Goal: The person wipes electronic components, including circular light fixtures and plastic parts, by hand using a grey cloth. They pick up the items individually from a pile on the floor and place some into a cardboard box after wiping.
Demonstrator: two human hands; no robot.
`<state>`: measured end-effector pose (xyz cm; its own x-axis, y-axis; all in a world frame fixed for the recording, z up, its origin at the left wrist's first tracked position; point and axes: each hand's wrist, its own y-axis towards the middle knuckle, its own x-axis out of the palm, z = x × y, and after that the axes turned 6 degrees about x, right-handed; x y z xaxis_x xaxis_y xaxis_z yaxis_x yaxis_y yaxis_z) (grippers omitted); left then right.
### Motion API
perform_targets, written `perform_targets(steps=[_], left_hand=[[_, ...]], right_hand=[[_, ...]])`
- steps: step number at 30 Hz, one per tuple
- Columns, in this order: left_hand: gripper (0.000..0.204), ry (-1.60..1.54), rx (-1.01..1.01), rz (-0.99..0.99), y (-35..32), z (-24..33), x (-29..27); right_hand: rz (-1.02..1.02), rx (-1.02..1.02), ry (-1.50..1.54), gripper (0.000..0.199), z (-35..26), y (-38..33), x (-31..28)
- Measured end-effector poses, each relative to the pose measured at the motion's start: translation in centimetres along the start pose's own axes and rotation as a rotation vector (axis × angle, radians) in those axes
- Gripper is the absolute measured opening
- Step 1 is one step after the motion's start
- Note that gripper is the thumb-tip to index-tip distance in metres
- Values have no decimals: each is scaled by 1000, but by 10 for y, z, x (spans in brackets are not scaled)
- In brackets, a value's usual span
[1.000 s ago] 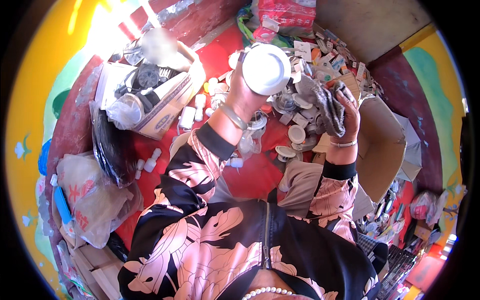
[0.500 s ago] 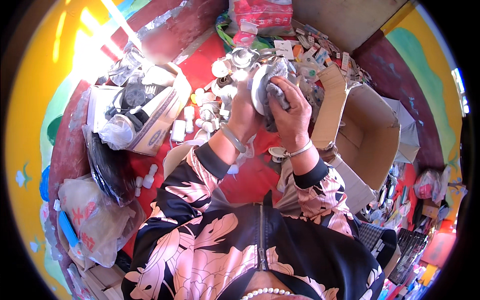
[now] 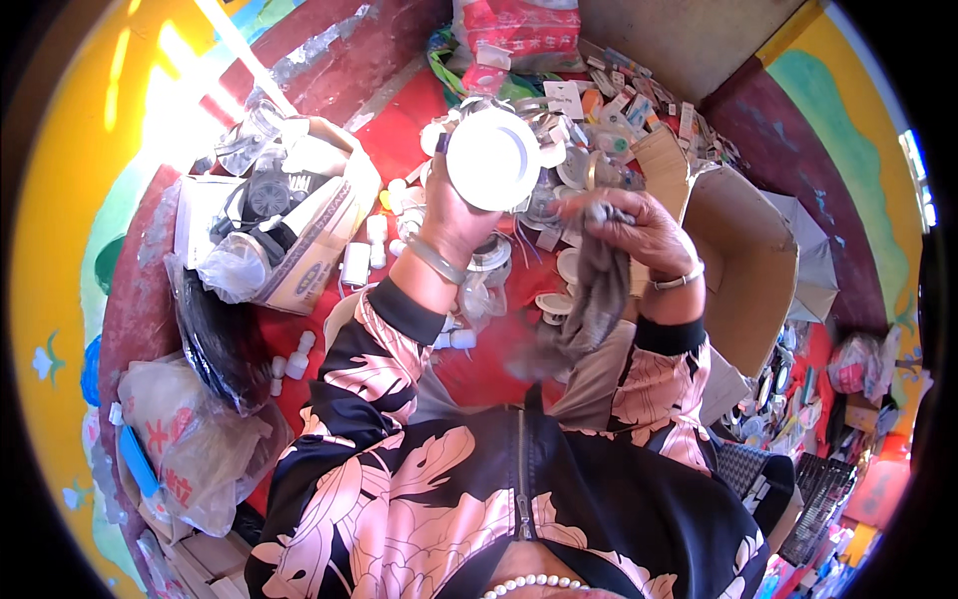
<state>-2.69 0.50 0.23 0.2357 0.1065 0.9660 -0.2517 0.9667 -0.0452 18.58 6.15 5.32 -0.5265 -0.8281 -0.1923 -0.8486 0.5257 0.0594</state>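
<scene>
My left hand (image 3: 454,218) holds up a round white downlight (image 3: 492,160), its pale face turned toward me and its rim upright. The fingers behind it are mostly hidden. To the right, my right hand (image 3: 647,238) pinches a grey cloth (image 3: 599,290) by its upper end. The cloth hangs down over my lap, apart from the lamp, and its lower end is smeared by motion. Beyond both hands lie more round white and metal lamp fittings (image 3: 574,168) in a loose heap. White plastic bulb-like pieces (image 3: 376,230) lie left of my left forearm.
An open cardboard box (image 3: 738,270) stands at the right. On the left, another box (image 3: 309,255) is filled with black and clear parts. Plastic bags (image 3: 190,429) lie nearer on the left. Small packages (image 3: 639,105) are piled at the back on a red sheet (image 3: 399,125).
The cloth has come off the downlight; my right hand has drawn it right and toward me. My left hand has turned the lamp's face toward me.
</scene>
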Motion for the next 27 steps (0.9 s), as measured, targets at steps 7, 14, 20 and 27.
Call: perform_targets(steps=[7,14,20,27], left_hand=[[53,2,54,-24,-1,9,1],[54,426,251,-266,-2,0,-13],[43,280,66,-248,-10,-14,-14],[39,518,103,-122,-13,-23,-21]], right_hand=[[644,216,162,31,34,4,-29],[715,-251,672,39,5,8,-3],[406,-227,-1037,66,15,34,70],[458,-293,-954,57,23,45,77]])
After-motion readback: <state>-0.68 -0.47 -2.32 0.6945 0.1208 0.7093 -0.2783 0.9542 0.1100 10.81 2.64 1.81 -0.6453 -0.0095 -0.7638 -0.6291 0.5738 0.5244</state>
